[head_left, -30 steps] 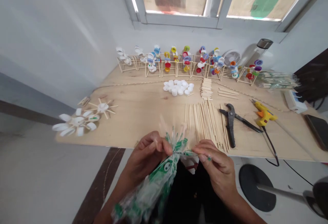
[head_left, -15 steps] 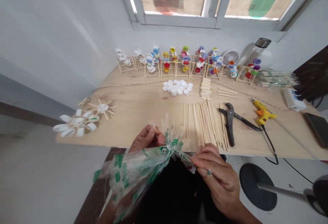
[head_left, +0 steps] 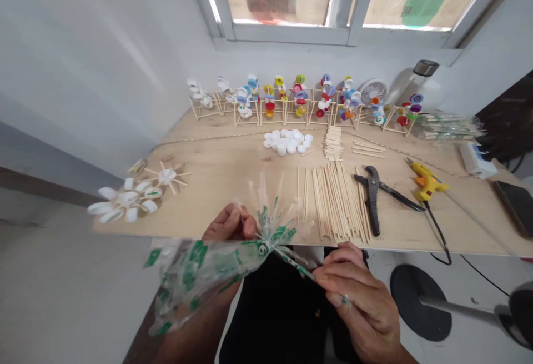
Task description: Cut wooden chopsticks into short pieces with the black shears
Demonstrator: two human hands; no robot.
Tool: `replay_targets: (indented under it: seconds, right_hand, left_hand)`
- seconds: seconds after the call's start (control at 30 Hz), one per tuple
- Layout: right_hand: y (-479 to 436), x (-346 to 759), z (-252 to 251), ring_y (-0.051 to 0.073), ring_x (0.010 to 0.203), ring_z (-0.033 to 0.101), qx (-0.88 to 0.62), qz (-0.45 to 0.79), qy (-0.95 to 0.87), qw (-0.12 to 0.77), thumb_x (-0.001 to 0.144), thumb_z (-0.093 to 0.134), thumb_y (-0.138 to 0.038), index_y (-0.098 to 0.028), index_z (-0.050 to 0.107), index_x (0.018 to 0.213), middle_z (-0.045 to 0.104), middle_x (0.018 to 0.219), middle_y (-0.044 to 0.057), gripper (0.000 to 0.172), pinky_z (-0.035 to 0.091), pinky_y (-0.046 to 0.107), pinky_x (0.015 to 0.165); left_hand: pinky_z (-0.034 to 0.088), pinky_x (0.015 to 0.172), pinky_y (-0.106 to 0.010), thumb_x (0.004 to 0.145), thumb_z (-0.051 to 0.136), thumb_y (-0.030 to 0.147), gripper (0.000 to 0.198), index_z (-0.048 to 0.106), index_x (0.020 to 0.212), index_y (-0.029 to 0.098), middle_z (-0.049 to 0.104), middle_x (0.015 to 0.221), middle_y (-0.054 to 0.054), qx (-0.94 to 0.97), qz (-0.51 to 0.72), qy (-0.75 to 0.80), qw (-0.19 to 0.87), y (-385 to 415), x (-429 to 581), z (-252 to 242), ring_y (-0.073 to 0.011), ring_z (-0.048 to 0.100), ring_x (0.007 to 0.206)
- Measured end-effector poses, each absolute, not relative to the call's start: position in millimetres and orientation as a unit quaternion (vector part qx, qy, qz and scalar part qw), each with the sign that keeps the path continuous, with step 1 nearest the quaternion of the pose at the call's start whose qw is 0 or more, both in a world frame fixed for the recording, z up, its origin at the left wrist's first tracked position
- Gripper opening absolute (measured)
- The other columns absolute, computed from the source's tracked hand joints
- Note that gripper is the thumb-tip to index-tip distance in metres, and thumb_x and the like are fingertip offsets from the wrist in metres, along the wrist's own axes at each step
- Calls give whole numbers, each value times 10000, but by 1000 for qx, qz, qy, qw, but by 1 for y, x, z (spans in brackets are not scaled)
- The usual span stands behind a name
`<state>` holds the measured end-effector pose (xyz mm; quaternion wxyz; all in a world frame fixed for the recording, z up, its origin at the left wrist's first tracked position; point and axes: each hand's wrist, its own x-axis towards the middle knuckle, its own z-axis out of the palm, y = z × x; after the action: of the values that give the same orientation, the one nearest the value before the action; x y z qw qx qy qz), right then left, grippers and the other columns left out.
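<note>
My left hand (head_left: 228,225) pinches the gathered neck of a clear plastic bundle of wrappers printed in green (head_left: 200,267), which hangs out to the lower left over my forearm. My right hand (head_left: 357,302) holds one thin green-and-clear wrapper strip (head_left: 296,263) that runs from the bundle's neck toward its fingertips. Both hands are below the front edge of the wooden table (head_left: 233,175). Just beyond them lies a row of wooden sticks (head_left: 337,200).
Black pliers (head_left: 372,200) and a yellow glue gun (head_left: 425,182) lie right of the sticks. White bottle caps (head_left: 288,141) and short sticks (head_left: 334,143) sit mid-table. Coloured cap-and-stick models (head_left: 300,100) line the back wall. White cap wheels (head_left: 129,200) sit at the left edge. A phone (head_left: 516,205) lies far right.
The bundle has swung from pointing down to pointing left. My right hand has drawn down and to the right, pulling one strip out from the bundle's neck.
</note>
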<state>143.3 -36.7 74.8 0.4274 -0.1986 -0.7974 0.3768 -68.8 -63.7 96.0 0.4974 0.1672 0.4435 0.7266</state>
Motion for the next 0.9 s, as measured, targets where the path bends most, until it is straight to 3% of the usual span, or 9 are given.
replay_targets:
  seconds: [0.2, 0.37, 0.57, 0.73, 0.8, 0.9]
  right_hand:
    - [-43, 144, 76, 223, 872, 598, -172, 375, -806, 424, 841, 488, -123, -257, 572, 1155, 702, 917, 32, 352, 377, 493, 874]
    - [-48, 139, 80, 212, 843, 602, -148, 401, -805, 412, 857, 480, -160, -249, 611, 1070, 702, 860, 22, 265, 357, 478, 889]
    - [-47, 120, 64, 178, 869, 604, -146, 500, -791, 321, 846, 495, -147, -294, 598, 1052, 696, 884, -8, 273, 423, 408, 876]
    - [-52, 114, 36, 206, 1113, 506, -282, 516, -787, 185, 812, 553, -224, -305, 446, 1267, 602, 1172, 21, 474, 399, 408, 946]
    - [-53, 117, 29, 199, 1090, 528, -316, 531, -773, 144, 831, 521, -231, -302, 470, 1248, 618, 1146, 21, 425, 399, 403, 949]
    - [-52, 121, 23, 201, 1028, 571, -336, 542, -765, 97, 848, 500, -260, -278, 571, 1145, 661, 1055, 27, 306, 421, 382, 918]
  left_hand:
    - [378, 375, -148, 765, 617, 257, 102, 554, 723, 190, 510, 546, 51, 155, 723, 436, 513, -84, -73, 102, -61, 459, 422]
    - [388, 394, -147, 792, 579, 215, 70, 551, 738, 182, 503, 546, 48, 148, 737, 436, 495, -107, -76, 102, -61, 463, 422]
    - [338, 396, -144, 783, 591, 312, 177, 530, 672, 189, 479, 485, 50, 98, 693, 506, 504, -152, -83, 90, -54, 389, 395]
    - [387, 477, -177, 654, 690, 310, 208, 560, 604, 156, 571, 563, 11, 57, 600, 635, 483, -199, -128, 36, -95, 489, 512]
    - [399, 501, -187, 612, 716, 274, 175, 600, 652, 149, 613, 628, 3, 13, 549, 721, 423, -211, -148, 4, -111, 528, 559]
    - [352, 420, -208, 646, 692, 247, 164, 576, 601, 139, 533, 502, 30, -26, 458, 816, 351, -210, -173, -41, -105, 472, 438]
